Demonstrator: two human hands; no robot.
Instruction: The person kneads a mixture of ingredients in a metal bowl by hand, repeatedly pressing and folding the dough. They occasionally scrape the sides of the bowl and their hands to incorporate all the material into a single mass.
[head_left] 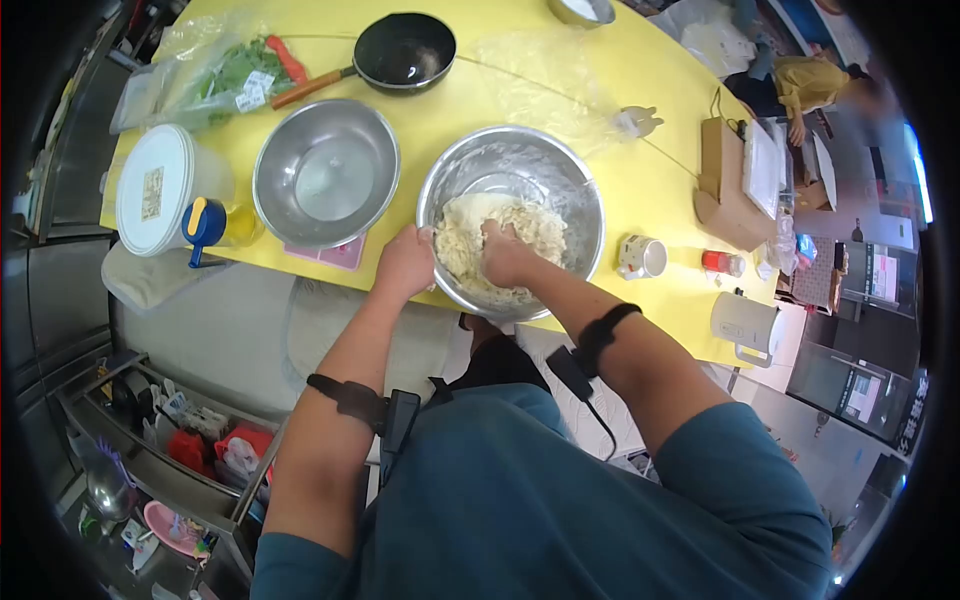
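A large steel mixing bowl (592, 222) stands near the front edge of the yellow table, its inner wall smeared with flour. Inside lies shaggy, crumbly dough (462, 238) with some dry flour on top. My left hand (408, 262) grips the bowl's left rim, fingers closed over the edge. My right hand (508, 255) reaches into the bowl, its fingers dug into the dough and partly hidden by it. To the left sits a second steel bowl (335, 180), and to the right a patterned mug (642, 257).
A black pan (405, 52) with a wooden handle, bagged greens (225, 80) and a white-lidded tub (155, 190) occupy the left side. Rightward are a red-capped jar (722, 263), white kettle (747, 328) and cardboard box (728, 185). Another person (805, 85) is at upper right.
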